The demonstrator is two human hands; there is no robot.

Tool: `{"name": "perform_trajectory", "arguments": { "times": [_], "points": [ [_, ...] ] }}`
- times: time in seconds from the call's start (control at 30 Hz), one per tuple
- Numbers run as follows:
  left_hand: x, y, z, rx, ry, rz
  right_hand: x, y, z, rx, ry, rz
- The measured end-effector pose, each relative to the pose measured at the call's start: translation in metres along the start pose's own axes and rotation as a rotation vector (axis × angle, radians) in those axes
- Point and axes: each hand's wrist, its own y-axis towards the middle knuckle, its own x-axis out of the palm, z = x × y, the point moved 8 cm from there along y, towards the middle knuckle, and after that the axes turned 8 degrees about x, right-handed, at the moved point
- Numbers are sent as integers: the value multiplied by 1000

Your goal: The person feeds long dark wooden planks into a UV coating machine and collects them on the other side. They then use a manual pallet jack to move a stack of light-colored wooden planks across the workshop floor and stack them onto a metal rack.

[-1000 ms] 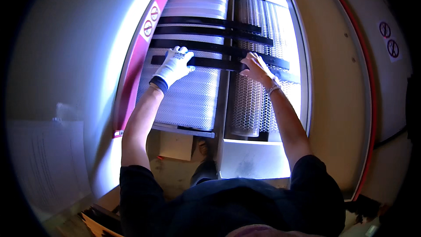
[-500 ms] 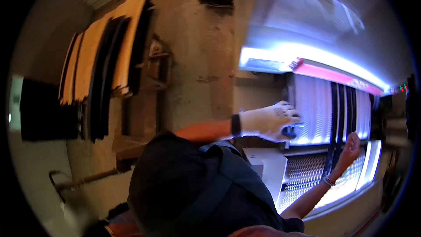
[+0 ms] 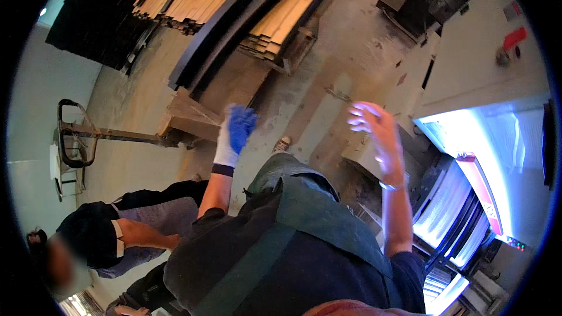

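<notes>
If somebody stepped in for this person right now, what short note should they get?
Left hand: in a white glove with blue palm, raised, open, holding nothing.
Right hand: bare, raised, fingers spread, empty.
Both hands are up in the air, away from the lit machine with black strips at lower right.
Stack of curved wooden slats stands on the floor ahead, untouched.
Another person crouches at the left.
What is done or left cannot be told.

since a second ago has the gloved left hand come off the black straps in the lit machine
Yes. The left hand is off them, raised empty over the floor, well left of the lit machine.
</notes>
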Motion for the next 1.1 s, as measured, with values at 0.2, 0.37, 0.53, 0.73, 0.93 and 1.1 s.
{"name": "perform_trajectory", "arguments": {
  "times": [0.2,0.37,0.53,0.73,0.93,1.1],
  "points": [
    [-90,16,150,483,-10,366,252,161,57,215,406,-176],
    [-43,44,206,585,238,281,359,232,52,254,279,-51],
    [3,55,211,645,386,90,369,240,42,256,230,159],
    [8,48,218,608,468,111,359,215,34,259,522,95],
    [-69,37,177,278,91,267,304,182,69,177,539,201],
    [-75,6,47,-378,296,-14,254,112,49,271,524,161]
  ]
}}
